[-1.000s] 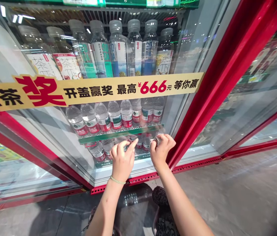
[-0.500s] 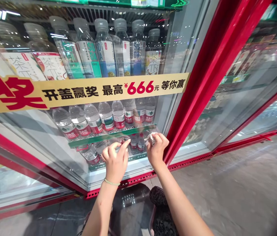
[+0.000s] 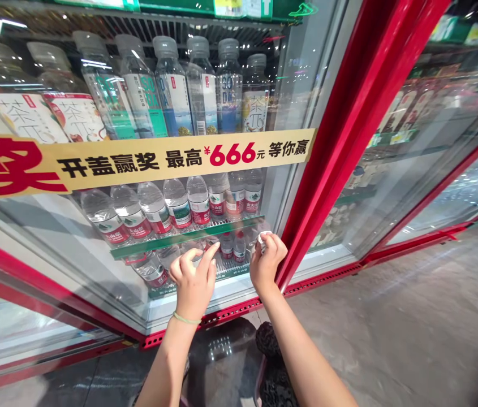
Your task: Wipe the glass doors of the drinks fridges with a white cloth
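Note:
My right hand [image 3: 267,263] is closed around a crumpled white wipe [image 3: 263,238], close to the glass door of a drinks fridge, beside its red frame [image 3: 327,141]. To its left, my left hand [image 3: 195,280] is raised before the lower glass with its fingers apart and nothing visible in it; a pale green band circles the wrist. Behind the glass, water bottles with red labels [image 3: 179,209] stand on a shelf with a green edge [image 3: 188,237]. A yellow strip with printed characters [image 3: 149,161] crosses the door above both hands.
Soda bottles [image 3: 175,96] and tea bottles [image 3: 22,107] line the upper shelf. Another fridge door [image 3: 374,175] stands to the right. Grey floor [image 3: 408,311] lies below, with my dark patterned clothing [image 3: 279,373] at the bottom edge.
The view has shifted slightly, so the fridge and both hands appear further left. The right hand still holds the wipe, and the left hand keeps nearly the same pose.

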`<state>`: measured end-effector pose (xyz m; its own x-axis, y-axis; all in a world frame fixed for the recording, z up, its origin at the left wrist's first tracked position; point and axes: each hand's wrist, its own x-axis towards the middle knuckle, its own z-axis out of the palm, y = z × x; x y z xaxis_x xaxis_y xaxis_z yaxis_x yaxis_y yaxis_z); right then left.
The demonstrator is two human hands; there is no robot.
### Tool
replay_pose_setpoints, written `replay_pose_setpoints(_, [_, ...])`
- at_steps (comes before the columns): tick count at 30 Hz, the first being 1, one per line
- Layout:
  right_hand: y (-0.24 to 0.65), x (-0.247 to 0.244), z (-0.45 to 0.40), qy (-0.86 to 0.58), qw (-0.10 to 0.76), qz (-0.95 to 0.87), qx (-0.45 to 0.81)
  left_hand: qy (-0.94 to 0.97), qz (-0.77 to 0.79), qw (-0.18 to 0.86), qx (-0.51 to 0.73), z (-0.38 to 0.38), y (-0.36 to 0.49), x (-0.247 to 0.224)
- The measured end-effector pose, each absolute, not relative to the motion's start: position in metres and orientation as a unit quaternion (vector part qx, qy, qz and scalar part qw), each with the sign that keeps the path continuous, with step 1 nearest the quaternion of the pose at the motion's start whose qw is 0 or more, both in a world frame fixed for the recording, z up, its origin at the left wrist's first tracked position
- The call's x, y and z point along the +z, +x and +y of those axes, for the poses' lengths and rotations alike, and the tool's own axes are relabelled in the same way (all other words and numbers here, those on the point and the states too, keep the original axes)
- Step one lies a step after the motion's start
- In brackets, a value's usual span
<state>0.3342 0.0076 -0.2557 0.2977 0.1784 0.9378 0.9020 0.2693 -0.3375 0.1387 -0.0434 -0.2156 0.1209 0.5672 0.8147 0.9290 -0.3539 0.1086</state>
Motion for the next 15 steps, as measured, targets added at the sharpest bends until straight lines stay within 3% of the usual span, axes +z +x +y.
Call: replay_pose_setpoints(15, [0.368, -0.245, -0.004, -0.578, 0.590, -0.469, -0.312, -0.716, -0.519, 0.238, -0.402, -0.043, 0.138, -0.217])
